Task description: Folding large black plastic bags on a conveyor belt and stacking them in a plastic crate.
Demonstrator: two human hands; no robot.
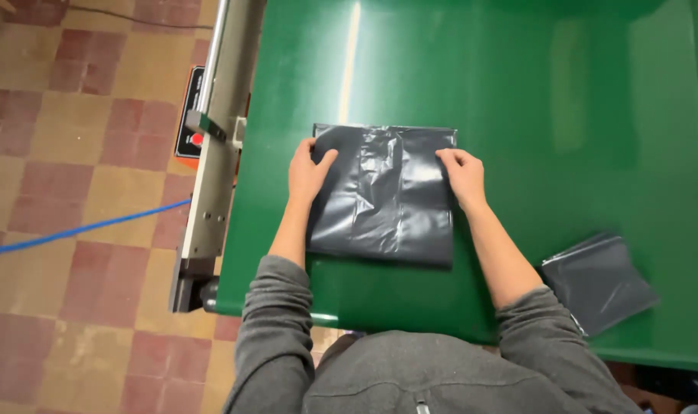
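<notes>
A dark grey plastic bag (383,195), folded flat into a rectangle, lies on the green table (533,115). My left hand (309,173) presses flat on the bag's upper left edge, fingers spread a little. On the upper right edge my right hand (462,175) rests, with the fingertips curled over the bag's side. Both hands lie on top of the bag and neither one lifts it. The middle of the bag is wrinkled and shiny.
A second folded grey bag (598,282) lies near the table's front right edge. A metal rail with an orange control box (189,123) runs along the table's left side. A blue cable (73,230) crosses the tiled floor.
</notes>
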